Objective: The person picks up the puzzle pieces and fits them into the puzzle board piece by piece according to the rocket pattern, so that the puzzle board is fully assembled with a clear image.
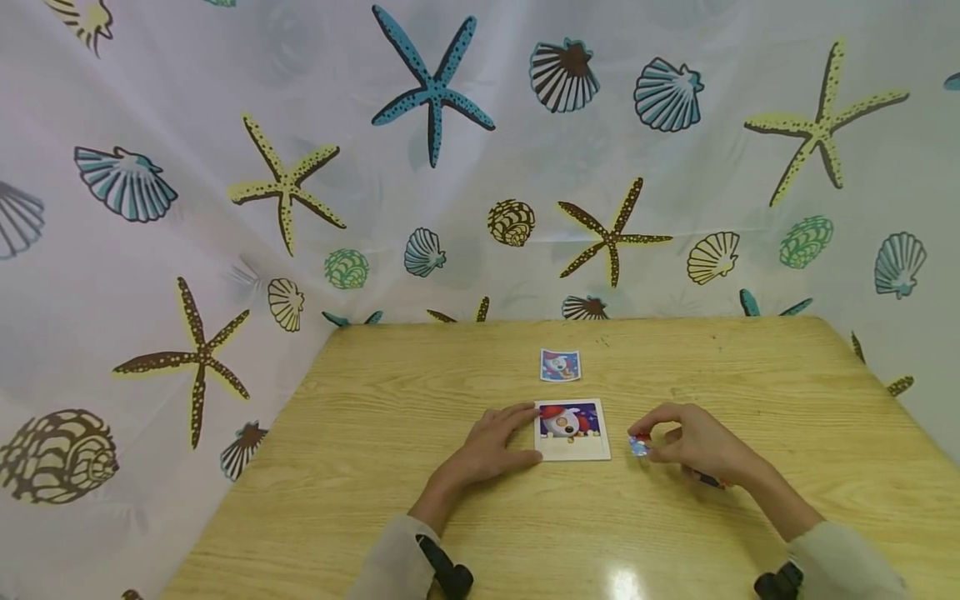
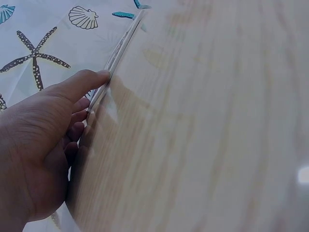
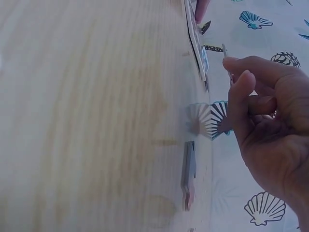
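A square jigsaw puzzle (image 1: 572,452) with a white border lies flat on the table, its upper part filled with a cartoon picture in red, white and purple and its lower part bare. My left hand (image 1: 491,446) rests on the table at its left side, forefinger at the top left corner and thumb near the bottom left. Thumb and fingers also touch that thin edge in the left wrist view. Right of the puzzle, my right hand (image 1: 701,446) pinches a small blue and red puzzle piece (image 1: 638,446) between thumb and forefinger, held above the table.
More puzzle pieces (image 1: 708,480) lie on the table (image 1: 420,375) partly hidden under my right hand, seen edge-on as pieces (image 3: 189,174) in the right wrist view. A small picture card (image 1: 560,365) lies behind the puzzle. A curtain (image 1: 480,167) with starfish and shells surrounds the table.
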Motion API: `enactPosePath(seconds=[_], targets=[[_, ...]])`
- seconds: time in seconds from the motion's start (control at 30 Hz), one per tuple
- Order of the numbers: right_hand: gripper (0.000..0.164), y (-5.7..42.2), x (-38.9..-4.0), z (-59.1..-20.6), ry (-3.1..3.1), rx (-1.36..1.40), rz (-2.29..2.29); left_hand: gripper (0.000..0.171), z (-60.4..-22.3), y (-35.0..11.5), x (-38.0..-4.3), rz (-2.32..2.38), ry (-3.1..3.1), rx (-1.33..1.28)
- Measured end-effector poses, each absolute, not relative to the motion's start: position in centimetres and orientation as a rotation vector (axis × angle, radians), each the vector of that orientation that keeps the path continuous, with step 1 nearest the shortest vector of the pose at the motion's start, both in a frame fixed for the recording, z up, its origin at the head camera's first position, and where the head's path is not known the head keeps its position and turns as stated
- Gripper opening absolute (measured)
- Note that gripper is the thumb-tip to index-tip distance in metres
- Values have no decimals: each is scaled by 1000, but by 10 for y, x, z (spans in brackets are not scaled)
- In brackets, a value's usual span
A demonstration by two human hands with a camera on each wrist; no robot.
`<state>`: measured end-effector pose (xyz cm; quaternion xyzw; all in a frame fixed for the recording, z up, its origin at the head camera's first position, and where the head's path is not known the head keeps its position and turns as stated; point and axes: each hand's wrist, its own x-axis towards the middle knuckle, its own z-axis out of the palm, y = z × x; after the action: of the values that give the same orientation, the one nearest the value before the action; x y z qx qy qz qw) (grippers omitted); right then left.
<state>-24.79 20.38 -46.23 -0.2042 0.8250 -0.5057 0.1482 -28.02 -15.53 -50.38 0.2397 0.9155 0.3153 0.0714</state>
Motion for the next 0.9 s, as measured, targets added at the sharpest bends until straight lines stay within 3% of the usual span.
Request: enactPosePath(seconds=[0.9], targets=[[29,131,-264,-468,2385,-640,-1449,73,-502,-156,-280,930,2752,723]])
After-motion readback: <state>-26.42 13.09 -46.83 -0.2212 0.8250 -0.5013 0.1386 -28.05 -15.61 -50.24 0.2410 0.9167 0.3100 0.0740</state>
